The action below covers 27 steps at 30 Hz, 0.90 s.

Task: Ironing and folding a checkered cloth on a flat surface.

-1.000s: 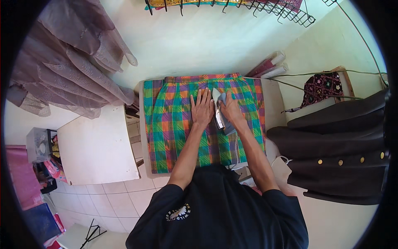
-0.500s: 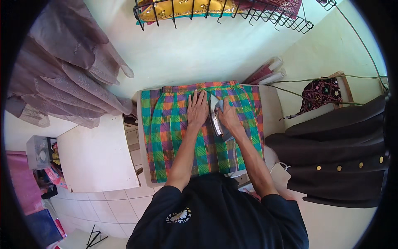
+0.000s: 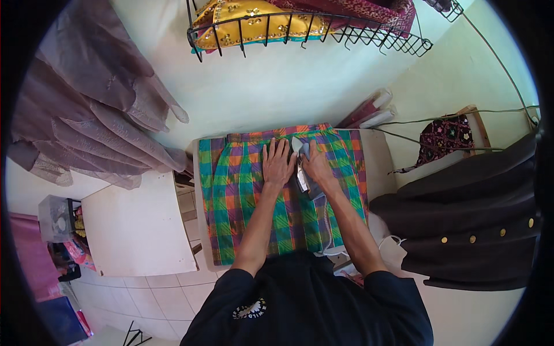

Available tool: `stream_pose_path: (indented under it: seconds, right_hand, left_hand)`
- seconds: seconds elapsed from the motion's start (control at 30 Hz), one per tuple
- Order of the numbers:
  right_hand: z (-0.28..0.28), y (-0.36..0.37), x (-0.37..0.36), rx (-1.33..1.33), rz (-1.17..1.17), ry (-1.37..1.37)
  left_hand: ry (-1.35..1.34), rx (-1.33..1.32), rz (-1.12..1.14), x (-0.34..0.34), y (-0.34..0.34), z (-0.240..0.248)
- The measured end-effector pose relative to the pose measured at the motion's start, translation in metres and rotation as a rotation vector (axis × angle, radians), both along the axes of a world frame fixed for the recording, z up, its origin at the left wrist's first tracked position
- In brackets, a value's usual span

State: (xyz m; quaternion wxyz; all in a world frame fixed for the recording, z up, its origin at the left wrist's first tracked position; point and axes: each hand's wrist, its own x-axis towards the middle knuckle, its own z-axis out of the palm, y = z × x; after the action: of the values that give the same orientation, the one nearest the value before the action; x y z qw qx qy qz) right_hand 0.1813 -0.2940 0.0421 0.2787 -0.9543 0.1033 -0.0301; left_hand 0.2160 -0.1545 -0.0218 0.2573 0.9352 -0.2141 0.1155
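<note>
A plaid skirt [image 3: 242,213] in green, orange and purple lies spread over a padded board [image 3: 378,158], its gathered waistband at the far edge. My left hand [image 3: 278,164] rests flat on the cloth just below the waistband, fingers stretched out. Close to its right, my right hand [image 3: 317,166] is closed round the handle of a clothes iron [image 3: 302,179]. The iron's tip points away from me toward the waistband, and its pale cord trails back along the skirt to my body. My fingers hide most of the handle.
A white table [image 3: 135,225] stands at the left, below a hanging mauve garment [image 3: 98,98]. At the right hangs a dark coat [image 3: 461,225] with gold buttons. Overhead at the far wall is a black wire rack [image 3: 311,32] with folded fabrics. Rolled items [image 3: 369,109] lean behind the board.
The whole scene sits a little lower in the picture. Both hands and the iron stay near the waistband, with only a slight shift on the skirt.
</note>
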Motion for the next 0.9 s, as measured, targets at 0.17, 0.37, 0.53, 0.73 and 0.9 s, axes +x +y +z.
stream_pose_path:
  seconds: [0.17,0.37,0.53,0.73,0.9]
  right_hand:
    - [-0.001,0.003,-0.002,-0.055,-0.014,0.033]
    - [-0.005,0.000,-0.010,-0.086,-0.064,0.041]
    - [0.003,0.000,-0.012,-0.106,-0.222,0.035]
    - [0.006,0.004,-0.037,-0.048,-0.179,0.000]
    - [0.027,-0.010,-0.091,-0.131,-0.168,0.158]
  left_hand:
    - [-0.071,0.027,0.035,0.003,-0.006,-0.004]
    - [0.113,0.110,0.016,0.008,-0.012,0.015]
    - [0.164,0.157,0.071,0.004,-0.030,0.006]
    - [0.156,0.279,0.115,0.000,-0.029,-0.015]
    - [0.121,0.107,-0.020,-0.016,0.004,-0.013]
